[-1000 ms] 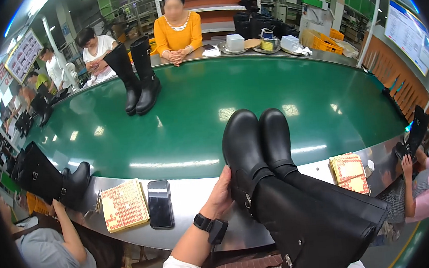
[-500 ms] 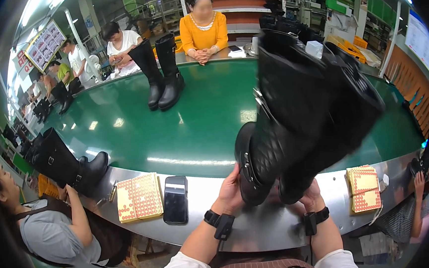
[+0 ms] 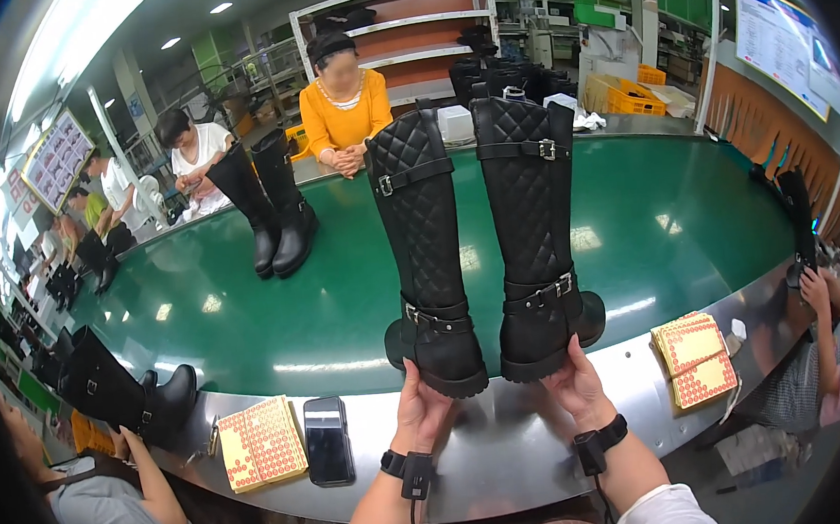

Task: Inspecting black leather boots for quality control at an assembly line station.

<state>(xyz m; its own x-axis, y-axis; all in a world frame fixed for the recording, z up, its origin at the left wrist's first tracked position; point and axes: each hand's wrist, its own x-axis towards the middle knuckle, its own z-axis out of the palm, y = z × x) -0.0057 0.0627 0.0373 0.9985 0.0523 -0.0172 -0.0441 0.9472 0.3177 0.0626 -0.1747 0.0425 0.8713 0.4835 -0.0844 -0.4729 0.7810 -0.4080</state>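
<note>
Black leather-look quilted tall boots (image 3: 421, 228) are held upright at the near edge of the glossy green worktop (image 3: 346, 311), my left hand (image 3: 426, 412) and right hand (image 3: 577, 395) each pinching one heel (image 3: 451, 362); remotely, I'd want both grips level.

Black diamond-quilted boots (image 3: 425, 242), green work surface (image 3: 283, 320)

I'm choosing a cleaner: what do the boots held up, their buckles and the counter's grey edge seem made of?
Boots: leather or a synthetic lookalike, black with a soft sheen and quilted shafts. Buckles: probably metal, polished, silvery with bright glints. Grey edge: likely steel, smooth, with blurred reflections.
</note>
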